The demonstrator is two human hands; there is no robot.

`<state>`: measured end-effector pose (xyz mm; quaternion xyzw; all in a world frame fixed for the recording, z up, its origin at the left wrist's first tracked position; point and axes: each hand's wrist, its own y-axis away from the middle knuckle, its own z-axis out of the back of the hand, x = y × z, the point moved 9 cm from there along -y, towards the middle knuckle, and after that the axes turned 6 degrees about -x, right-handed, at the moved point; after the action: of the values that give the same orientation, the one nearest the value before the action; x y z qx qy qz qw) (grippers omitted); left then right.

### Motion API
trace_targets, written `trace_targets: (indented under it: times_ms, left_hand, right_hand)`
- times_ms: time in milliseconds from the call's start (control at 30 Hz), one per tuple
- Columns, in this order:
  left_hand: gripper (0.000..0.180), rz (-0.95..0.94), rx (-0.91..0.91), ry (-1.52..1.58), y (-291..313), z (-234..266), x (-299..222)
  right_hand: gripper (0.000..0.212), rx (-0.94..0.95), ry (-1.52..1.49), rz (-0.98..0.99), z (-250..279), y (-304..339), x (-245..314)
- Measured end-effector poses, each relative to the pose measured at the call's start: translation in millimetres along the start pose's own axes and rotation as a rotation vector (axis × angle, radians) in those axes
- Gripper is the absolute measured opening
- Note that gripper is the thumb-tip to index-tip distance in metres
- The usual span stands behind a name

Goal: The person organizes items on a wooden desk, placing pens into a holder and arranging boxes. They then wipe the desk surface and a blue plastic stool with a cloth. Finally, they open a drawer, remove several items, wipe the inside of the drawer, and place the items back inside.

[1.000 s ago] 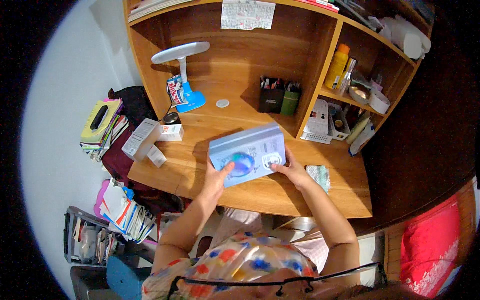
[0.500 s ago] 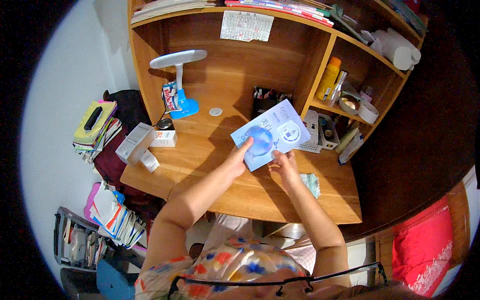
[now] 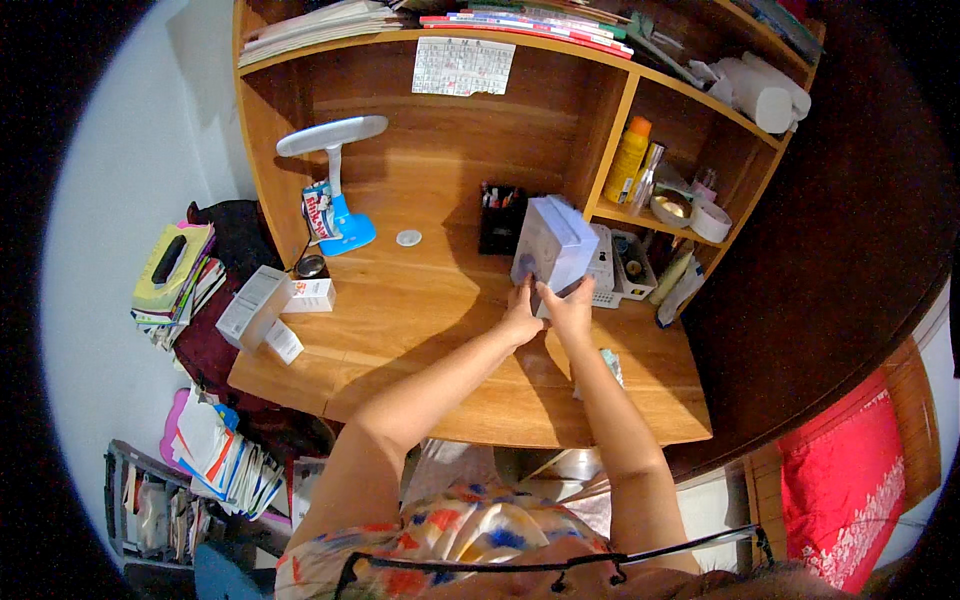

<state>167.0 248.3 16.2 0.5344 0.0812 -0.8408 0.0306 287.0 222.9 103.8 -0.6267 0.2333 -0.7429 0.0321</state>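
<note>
A pale blue-lavender carton (image 3: 556,245) stands upright between both my hands at the right of the wooden desk (image 3: 430,370), its top and side faces showing. My left hand (image 3: 522,318) grips its near lower left part, and my right hand (image 3: 570,312) closes on the lower right. Whether the base touches the desk I cannot tell. Just left of the carton is a black mesh pen holder (image 3: 499,225) with pens. To its right sits a white plastic basket (image 3: 603,268), partly hidden. A small greenish packet (image 3: 611,368) lies by my right forearm.
At left stand a blue-and-white desk lamp (image 3: 345,225), a snack bag (image 3: 320,212) and several white boxes (image 3: 255,305). A white disc (image 3: 408,238) lies mid-desk. The right shelf holds a yellow bottle (image 3: 627,160) and a tape roll (image 3: 711,222). Stacked books (image 3: 175,275) are beside the desk.
The carton has gone from lying tilted, printed front toward me, to standing upright farther right, near the pen holder and basket. Both hands moved with it and came closer together. The view shifted slightly.
</note>
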Motion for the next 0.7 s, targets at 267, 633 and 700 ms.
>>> trace_targets:
  times_ms: [267, 633, 700]
  left_hand:
    - [0.108, 0.039, 0.104, 0.116, -26, -20, 23]
    - [0.083, -0.106, -0.006, 0.049, -58, -18, 36]
    - [0.084, -0.148, 0.019, 0.133, -70, -31, 28]
  right_hand:
    - [0.044, -0.023, 0.127, 0.007, 11, -22, -110]
    - [0.032, 0.311, 0.171, 0.014, -31, -10, -96]
    - [0.032, 0.260, 0.155, 0.041, -28, -31, -119]
